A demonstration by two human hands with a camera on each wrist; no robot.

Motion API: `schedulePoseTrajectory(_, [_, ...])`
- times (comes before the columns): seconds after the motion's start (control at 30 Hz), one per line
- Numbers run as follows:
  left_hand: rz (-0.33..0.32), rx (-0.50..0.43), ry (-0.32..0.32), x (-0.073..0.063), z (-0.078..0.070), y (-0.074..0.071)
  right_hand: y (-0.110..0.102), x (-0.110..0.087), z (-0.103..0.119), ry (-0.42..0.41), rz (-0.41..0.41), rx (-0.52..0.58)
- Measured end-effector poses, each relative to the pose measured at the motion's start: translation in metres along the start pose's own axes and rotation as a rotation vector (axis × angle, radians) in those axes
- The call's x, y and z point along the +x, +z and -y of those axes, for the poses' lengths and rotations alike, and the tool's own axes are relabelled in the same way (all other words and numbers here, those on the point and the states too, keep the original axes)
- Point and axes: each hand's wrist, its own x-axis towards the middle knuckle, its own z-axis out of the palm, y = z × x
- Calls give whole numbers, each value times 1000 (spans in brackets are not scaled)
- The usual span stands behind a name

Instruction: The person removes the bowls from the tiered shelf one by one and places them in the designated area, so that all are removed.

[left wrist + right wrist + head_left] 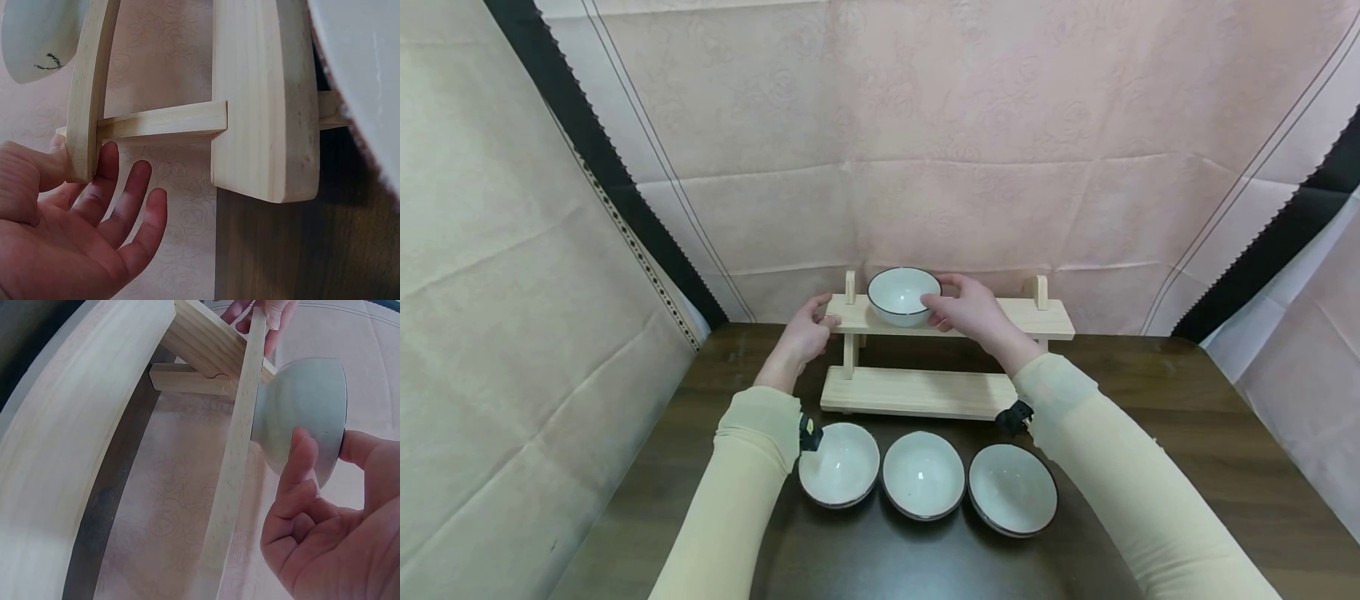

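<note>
A two-tier wooden rack (917,392) stands at the back of the table. On the left part of its upper board sits a white bowl with a dark rim (898,290); the right wrist view shows the bowl's foot (259,415) against the board. My right hand (973,315) pinches this bowl by its right side, thumb at the rim and fingers on the outer wall. With thumb above and fingers below, my left hand (808,333) grips the left end of the upper board (87,94). Its other fingers spread loosely beneath.
Three more white bowls stand side by side before the rack: a left bowl (839,464), a middle bowl (923,475) and a right bowl (1012,489). Upright pegs (1041,292) rise from the upper board. A pale cloth wall (962,192) stands close behind.
</note>
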Motion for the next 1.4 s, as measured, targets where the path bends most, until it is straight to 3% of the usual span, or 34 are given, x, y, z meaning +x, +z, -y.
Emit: schedulePoseTrajectory(1.4, [15,-16,-8,0,0,-1,-1,-6,-12,-20,-11,58])
